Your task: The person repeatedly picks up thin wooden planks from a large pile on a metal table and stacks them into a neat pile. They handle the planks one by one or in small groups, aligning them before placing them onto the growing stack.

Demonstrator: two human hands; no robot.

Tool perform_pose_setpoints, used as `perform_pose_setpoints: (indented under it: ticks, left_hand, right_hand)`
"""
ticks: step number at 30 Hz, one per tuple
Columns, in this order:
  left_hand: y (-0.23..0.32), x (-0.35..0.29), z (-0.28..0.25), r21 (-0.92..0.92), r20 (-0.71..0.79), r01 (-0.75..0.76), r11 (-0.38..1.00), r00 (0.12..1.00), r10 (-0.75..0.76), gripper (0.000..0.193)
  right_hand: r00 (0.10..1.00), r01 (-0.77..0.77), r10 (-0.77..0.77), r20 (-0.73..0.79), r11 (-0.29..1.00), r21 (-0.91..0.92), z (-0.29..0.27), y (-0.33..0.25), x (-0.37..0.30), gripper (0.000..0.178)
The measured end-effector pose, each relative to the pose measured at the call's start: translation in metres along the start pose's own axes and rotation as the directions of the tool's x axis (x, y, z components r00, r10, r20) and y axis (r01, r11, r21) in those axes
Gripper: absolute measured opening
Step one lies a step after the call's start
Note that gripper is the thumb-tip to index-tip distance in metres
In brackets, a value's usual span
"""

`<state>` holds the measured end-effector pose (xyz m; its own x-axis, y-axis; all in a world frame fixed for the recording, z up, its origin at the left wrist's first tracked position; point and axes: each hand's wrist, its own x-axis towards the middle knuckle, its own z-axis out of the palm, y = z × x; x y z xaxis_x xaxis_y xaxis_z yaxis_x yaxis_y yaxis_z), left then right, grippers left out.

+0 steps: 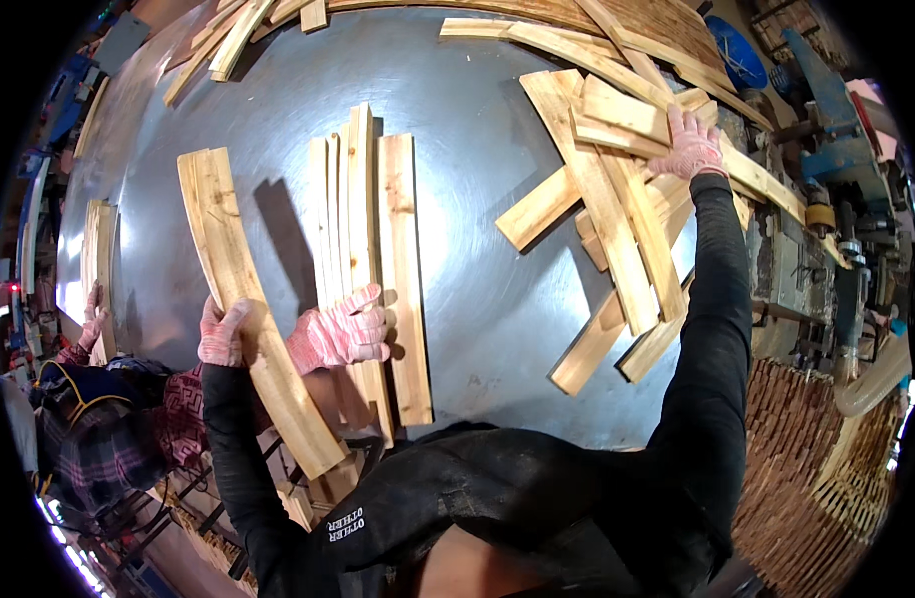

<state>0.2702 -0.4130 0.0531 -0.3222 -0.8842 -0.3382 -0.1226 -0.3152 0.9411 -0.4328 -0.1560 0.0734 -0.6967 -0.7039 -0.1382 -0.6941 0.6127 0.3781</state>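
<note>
Left hand pinched a board by its left edge, slanting over the left of the table; a co-worker's hand was just right of it, over strips. Right hand, fingers spread, rested on the pile, far right.

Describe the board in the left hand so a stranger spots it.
On the metal table, look left of centre. A black-sleeved left hand holds the board. Unlike the boards just right, running nearly straight up the picture, it slants top leftward.
</note>
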Motion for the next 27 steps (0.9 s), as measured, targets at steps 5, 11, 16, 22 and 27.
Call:
perform_pose_setpoints:
  ticks: [5, 11, 16, 22, 27]
  left_hand:
    - [0.024, 0.025, 0.02, 0.239, 0.003, 0.094, 0.966, 0.995, -0.097, 0.033]
    - [0.044, 0.083, -0.033, 0.34, -0.118, 0.151, 0.928, 0.986, -0.117, 0.026]
    - [0.04, 0.072, -0.003, 0.521, -0.151, -0.036, 0.853, 0.979, 0.134, 0.039]
    - [-0.032, 0.023, 0.01, 0.955, -0.269, 0.263, 0.141, 0.963, 0.025, 0.06]
    - [-0.056, 0.01, 0.022, 0.97, -0.244, 0.241, 0.045, 0.964, 0.109, 0.07]
  right_hand:
    - [0.975, 0.197, -0.206, 0.087, 0.975, 0.107, 0.017, 0.031, 0.023, 0.123]
    - [0.926, 0.321, -0.322, 0.199, 0.946, 0.037, -0.013, -0.061, 0.025, 0.111]
    - [0.819, 0.541, -0.517, 0.25, 0.841, -0.032, -0.049, -0.114, -0.005, 0.095]
    - [0.841, 0.461, -0.474, 0.262, 0.88, 0.112, -0.069, -0.158, -0.063, 0.103]
    - [0.886, 0.46, -0.463, 0.029, 0.885, 0.074, -0.012, -0.091, -0.084, 0.115]
